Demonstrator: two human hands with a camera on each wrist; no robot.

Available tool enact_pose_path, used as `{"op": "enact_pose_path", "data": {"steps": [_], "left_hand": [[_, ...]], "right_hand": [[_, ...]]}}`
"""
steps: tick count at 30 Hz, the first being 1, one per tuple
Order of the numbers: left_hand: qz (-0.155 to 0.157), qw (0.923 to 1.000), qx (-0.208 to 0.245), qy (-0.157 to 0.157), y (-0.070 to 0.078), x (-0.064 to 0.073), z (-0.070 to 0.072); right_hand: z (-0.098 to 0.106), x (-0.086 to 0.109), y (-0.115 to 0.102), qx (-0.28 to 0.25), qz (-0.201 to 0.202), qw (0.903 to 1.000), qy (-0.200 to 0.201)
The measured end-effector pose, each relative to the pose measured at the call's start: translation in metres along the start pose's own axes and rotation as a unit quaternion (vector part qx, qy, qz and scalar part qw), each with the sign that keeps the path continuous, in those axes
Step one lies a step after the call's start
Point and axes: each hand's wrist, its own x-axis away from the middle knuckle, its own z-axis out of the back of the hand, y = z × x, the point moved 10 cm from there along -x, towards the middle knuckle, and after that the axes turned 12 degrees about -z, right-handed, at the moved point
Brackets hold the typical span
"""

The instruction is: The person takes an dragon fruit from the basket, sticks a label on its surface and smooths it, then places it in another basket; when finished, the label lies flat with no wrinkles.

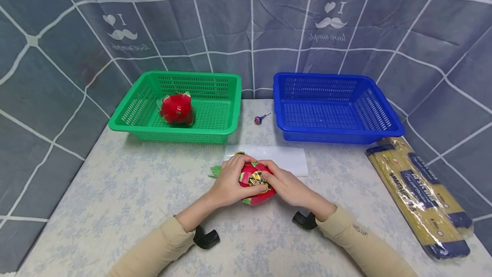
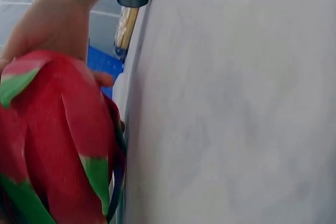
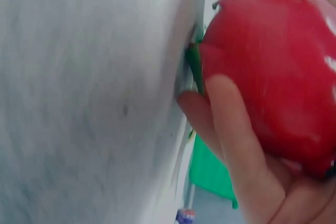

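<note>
Both hands hold a red dragon fruit (image 1: pixel 256 200) with green-tipped scales, low over the middle of the table. My left hand (image 1: pixel 230 181) curls around its left side, thumb lying across a black and gold label (image 1: pixel 258 178) on it. From the right, my right hand (image 1: pixel 288 185) grips it, with the thumb at the label's edge. The red skin fills much of the right wrist view, where fingers (image 3: pixel 233 124) wrap its side. Just behind the left hand, a green leafy tip (image 1: pixel 215 171) shows, the rest of it hidden.
Another dragon fruit (image 1: pixel 177 109) sits in the green basket (image 1: pixel 184 131) at the back left. A blue basket (image 1: pixel 342 134) stands at the back right, with a lollipop (image 1: pixel 259 119) between them. A white sheet (image 1: pixel 292 161) lies behind the hands. Spaghetti packs (image 1: pixel 419 195) lie at the right edge.
</note>
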Motion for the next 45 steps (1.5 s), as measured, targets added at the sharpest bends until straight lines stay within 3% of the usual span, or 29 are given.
{"op": "enact_pose_path", "data": {"steps": [4, 8, 13, 20, 30, 36, 45], "left_hand": [[-0.014, 0.9988, -0.046, 0.003, 0.003, 0.0, 0.0], [-0.03, 0.9982, -0.051, 0.01, 0.005, 0.0, 0.0], [-0.039, 0.9978, -0.048, 0.024, 0.009, 0.0, 0.001], [-0.02, 0.9968, -0.048, 0.061, 0.01, 0.0, 0.003], [-0.034, 0.9932, -0.077, 0.081, 0.013, 0.0, 0.005], [-0.042, 0.9917, -0.087, 0.085, 0.014, 0.0, 0.005], [-0.039, 0.9916, -0.09, 0.084, 0.014, 0.001, 0.005]], "right_hand": [[0.002, -0.002, 0.001, -0.007, -0.013, 0.9991, 0.04], [0.006, -0.003, 0.001, -0.007, -0.016, 0.9966, 0.08], [0.008, -0.001, -0.002, 0.017, 0.007, 0.9947, 0.102], [0.009, 0.005, -0.011, 0.055, 0.05, 0.9887, 0.13], [0.008, 0.004, -0.009, 0.045, 0.036, 0.9875, 0.147], [0.008, 0.006, -0.012, 0.052, 0.057, 0.9847, 0.156], [0.007, 0.006, -0.011, 0.051, 0.06, 0.9872, 0.138]]}}
